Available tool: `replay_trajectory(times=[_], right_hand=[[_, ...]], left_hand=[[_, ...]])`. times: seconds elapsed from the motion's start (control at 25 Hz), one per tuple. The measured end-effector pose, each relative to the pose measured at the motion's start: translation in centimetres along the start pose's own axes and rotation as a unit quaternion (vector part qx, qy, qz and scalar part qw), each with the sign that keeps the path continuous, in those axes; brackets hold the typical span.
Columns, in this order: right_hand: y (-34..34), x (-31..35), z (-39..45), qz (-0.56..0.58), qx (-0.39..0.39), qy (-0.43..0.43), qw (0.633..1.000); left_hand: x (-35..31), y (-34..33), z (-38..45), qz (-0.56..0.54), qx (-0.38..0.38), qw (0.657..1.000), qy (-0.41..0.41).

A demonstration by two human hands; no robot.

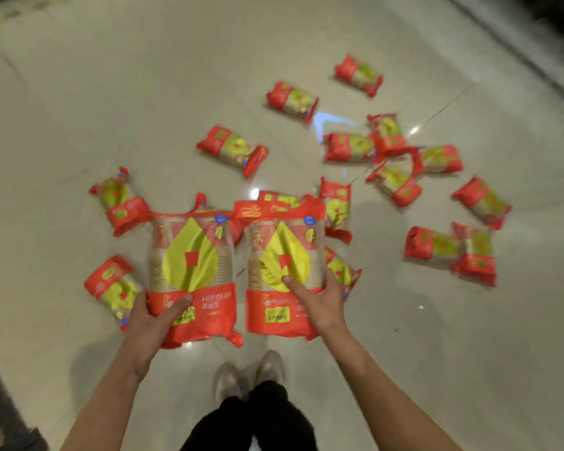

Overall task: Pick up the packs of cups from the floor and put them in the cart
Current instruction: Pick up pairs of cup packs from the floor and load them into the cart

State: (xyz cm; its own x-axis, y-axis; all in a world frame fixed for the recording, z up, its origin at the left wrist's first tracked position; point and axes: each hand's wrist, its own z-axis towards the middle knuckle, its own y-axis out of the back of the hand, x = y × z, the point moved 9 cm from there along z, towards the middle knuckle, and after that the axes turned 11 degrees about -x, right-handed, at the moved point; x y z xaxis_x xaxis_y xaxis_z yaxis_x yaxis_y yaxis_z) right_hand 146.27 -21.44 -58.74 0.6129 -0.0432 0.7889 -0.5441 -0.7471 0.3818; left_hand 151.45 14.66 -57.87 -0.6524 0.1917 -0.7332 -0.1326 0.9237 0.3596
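Note:
I hold two red packs of cups with yellow-green leaf prints up in front of me, side by side. My left hand [150, 323] grips the lower left edge of the left pack [191, 275], thumb across its front. My right hand [319, 304] grips the lower right edge of the right pack [284, 265]. Several more packs lie scattered on the floor, such as a pack to the left [122, 203], a pack further out [232, 149] and a cluster at the right [391, 151]. No cart is in view.
The pale glossy tiled floor [144, 92] stretches ahead. My feet in light shoes [251, 375] stand below the held packs. A dark mat edge [0, 402] lies at the lower left, and a dark wall base [534, 53] runs along the upper right.

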Motion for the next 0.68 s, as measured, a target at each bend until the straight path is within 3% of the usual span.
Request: replay_trajectory(times=[0.16,0.4,0.56,0.68], right_hand=[[9.3,12.3,-6.2,0.040,-0.033,0.031,0.998],[24.0,29.6,-14.6,0.127,-0.125,0.150,0.973],[28.7,33.5,-18.8,0.196,-0.135,0.179,0.955],[32.2,34.1,-21.3,0.231,-0.184,0.189,0.937]], left_hand=[[-14.7,2.7,-10.6,0.001,0.041,0.996,-0.082],[-33.8,4.3,-21.9,-0.030,0.089,0.968,-0.232],[-41.5,2.8,-26.5,-0.057,0.137,0.941,-0.305],[-44.0,0.9,-28.9,-0.066,0.182,0.924,-0.328]])
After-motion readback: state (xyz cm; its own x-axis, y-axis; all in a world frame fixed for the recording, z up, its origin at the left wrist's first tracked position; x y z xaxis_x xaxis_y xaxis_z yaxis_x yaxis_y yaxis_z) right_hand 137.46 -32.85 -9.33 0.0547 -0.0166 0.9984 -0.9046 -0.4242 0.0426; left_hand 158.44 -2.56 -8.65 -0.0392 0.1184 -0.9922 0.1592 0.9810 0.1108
